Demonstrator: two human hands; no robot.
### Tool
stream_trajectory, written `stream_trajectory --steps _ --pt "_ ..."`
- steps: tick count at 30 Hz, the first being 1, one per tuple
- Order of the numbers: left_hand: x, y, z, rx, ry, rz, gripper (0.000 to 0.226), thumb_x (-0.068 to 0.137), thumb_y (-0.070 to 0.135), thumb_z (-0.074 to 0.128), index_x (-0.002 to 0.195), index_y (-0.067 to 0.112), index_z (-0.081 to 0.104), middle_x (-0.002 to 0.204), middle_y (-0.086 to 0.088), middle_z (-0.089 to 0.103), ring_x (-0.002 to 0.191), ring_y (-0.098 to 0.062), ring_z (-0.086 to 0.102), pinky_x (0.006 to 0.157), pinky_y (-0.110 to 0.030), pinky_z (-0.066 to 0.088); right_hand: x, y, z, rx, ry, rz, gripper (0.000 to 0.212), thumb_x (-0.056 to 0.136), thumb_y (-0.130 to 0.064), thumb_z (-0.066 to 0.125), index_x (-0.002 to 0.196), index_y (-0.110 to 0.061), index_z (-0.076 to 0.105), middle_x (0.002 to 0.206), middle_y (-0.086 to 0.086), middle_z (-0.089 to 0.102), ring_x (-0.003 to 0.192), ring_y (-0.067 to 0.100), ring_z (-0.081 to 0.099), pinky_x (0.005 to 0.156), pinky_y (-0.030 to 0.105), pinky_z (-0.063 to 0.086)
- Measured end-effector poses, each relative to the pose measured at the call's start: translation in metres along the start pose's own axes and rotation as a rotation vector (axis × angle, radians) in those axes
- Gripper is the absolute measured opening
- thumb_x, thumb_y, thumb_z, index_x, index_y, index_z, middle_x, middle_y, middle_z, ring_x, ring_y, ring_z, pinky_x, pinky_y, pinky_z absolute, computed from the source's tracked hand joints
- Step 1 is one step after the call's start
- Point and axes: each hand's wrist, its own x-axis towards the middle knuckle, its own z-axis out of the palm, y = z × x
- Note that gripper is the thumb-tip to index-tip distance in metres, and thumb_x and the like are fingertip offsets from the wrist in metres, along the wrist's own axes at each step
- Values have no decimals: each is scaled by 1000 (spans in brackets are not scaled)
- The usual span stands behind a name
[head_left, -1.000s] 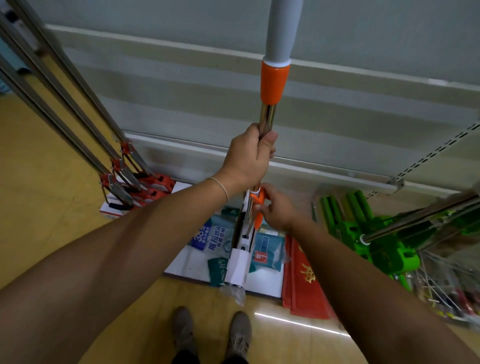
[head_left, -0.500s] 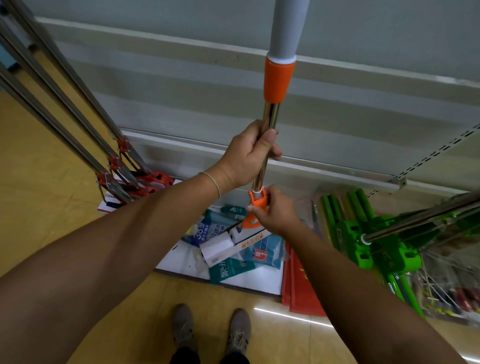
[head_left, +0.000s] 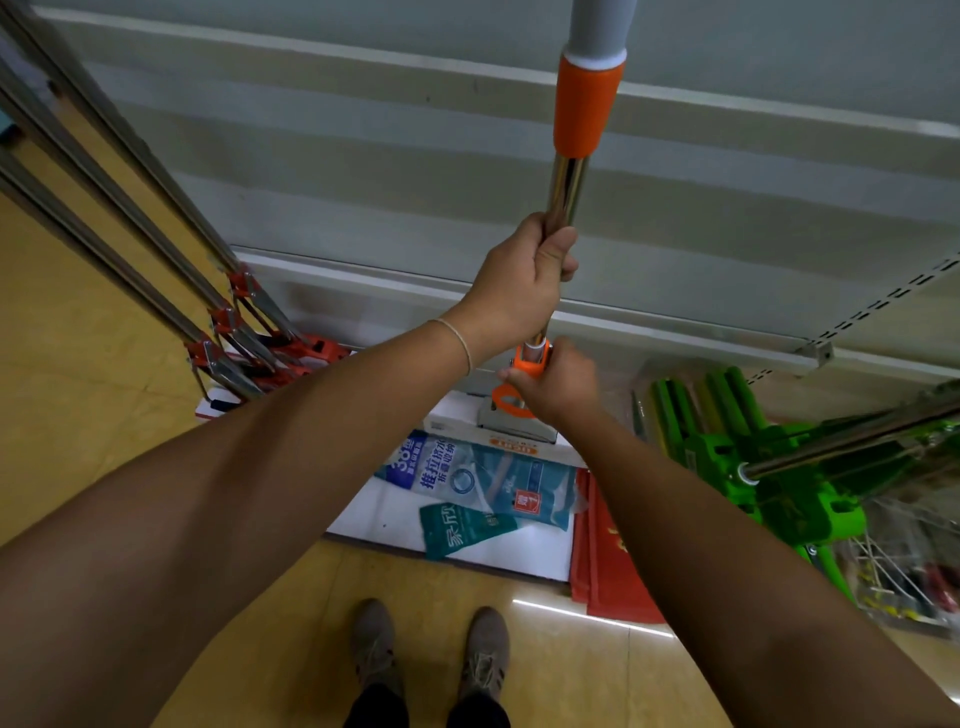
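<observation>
My left grip clamps the mop pole; my right grip, at its 6 o'clock, clamps the orange lever. Judged: adjustment underway, release pending.

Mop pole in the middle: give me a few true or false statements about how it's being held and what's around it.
1. The left hand grips the shiny metal part of the mop pole. True.
2. The right hand holds the pole above the left hand. False: it holds the orange fitting below the left hand.
3. The green mops are to the right of the pole. True.
4. The sleeve on the pole above the left hand is blue. False: it is orange.
</observation>
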Motion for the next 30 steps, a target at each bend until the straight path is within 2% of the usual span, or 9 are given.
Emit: stream_trajectory --steps 3,6,8,14,20,22,24,27,30 --pt "8 0 1 57 -9 1 18 101 25 43 106 11 52 91 -1 67 87 -10 66 81 -24 51 5 -2 3 18 11 25 53 69 -56 81 97 -23 49 93 -3 59 83 16 57 69 32 45" --pt "14 0 -1 80 -17 -1 13 100 25 44 105 15 51 93 1 67 83 3 63 70 -7 47 11 -2 1 69 2 29 50 71 -51 82 97 -24 48 93 -4 58 83 16 56 70 31 43" --pt "18 1 -2 85 -19 -13 11 100 25 44 103 17 51 94 2 67 84 4 62 68 -4 45 15 -4 -1 86 -3 21 48 72 -47 82 96 -24 47 92 -5 57 82 15 55 70 31 42" --pt "26 -1 -4 102 50 -22 9 99 26 48 99 19 54 93 -1 69 90 -11 66 74 -17 50 25 -12 -5 87 -42 -4 37 79 -32 80 98 -21 50 95 0 60 87 20 58 75 33 46" --pt "31 -6 -4 131 132 10 16 96 24 51 98 10 58 89 -8 69 86 -22 67 80 -36 55 31 -19 -3 135 -76 -3 26 85 -21 74 100 -19 53 101 3 64 89 20 60 77 32 50" --pt "32 -8 -4 151 158 22 18 96 25 52 98 8 59 87 -10 69 84 -23 66 79 -39 54 33 -20 -4 100 -71 -21 26 85 -22 74 101 -19 54 96 -1 61 82 15 57 68 20 45" --pt "32 -9 -4 164 182 31 19 96 25 53 98 8 59 86 -12 69 83 -24 66 77 -40 54 35 -20 -6 110 -82 -26 25 86 -19 73 99 -21 52 88 -6 56 70 3 50 49 7 35" --pt "34 -9 -4 173 186 42 18 96 26 54 99 8 59 86 -13 69 83 -25 67 78 -40 54 40 -19 -7 136 -103 -8 27 86 -14 73 99 -19 50 81 -11 50 66 -3 45 39 0 32" --pt "35 -8 -6 170 164 33 21 96 27 54 101 8 60 88 -14 69 85 -25 66 80 -38 53 41 -19 -6 183 -104 22 26 87 -9 71 98 -17 49 83 -9 51 66 0 46 39 4 34"
